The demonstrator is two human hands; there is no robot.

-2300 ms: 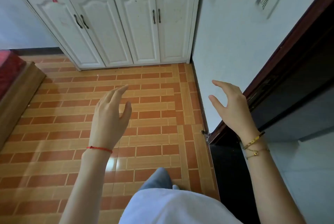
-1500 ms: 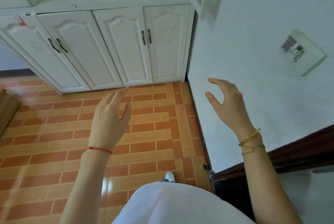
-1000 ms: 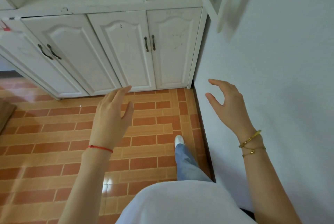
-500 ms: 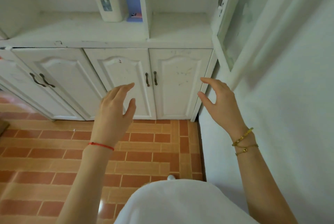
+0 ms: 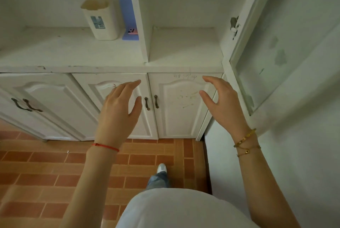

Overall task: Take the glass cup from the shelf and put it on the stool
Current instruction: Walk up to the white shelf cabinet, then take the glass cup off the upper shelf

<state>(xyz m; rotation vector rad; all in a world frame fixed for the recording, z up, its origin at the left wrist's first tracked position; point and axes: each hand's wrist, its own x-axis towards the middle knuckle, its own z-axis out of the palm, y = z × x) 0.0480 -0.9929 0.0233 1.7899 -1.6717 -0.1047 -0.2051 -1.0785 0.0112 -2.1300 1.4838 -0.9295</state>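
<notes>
I stand before a white cabinet with open shelves (image 5: 185, 47) above its lower doors. No glass cup and no stool show in this view. My left hand (image 5: 119, 110) is raised in front of the lower doors, fingers apart, holding nothing. My right hand (image 5: 222, 104) hovers at the same height near the cabinet's right corner, fingers curved and spread, empty. Both hands are below the shelf ledge and touch nothing.
A cream plastic container (image 5: 100, 19) and a blue flat object (image 5: 128, 14) stand on the left counter part of the cabinet. A glass cabinet door (image 5: 272, 44) hangs open at the right, against the white wall. Orange tiled floor (image 5: 46, 169) lies below.
The view has tilted up and closer to the cabinet, so the shelf compartments fill more of the frame. Both hands stayed raised and empty, now level with the tops of the lower doors.
</notes>
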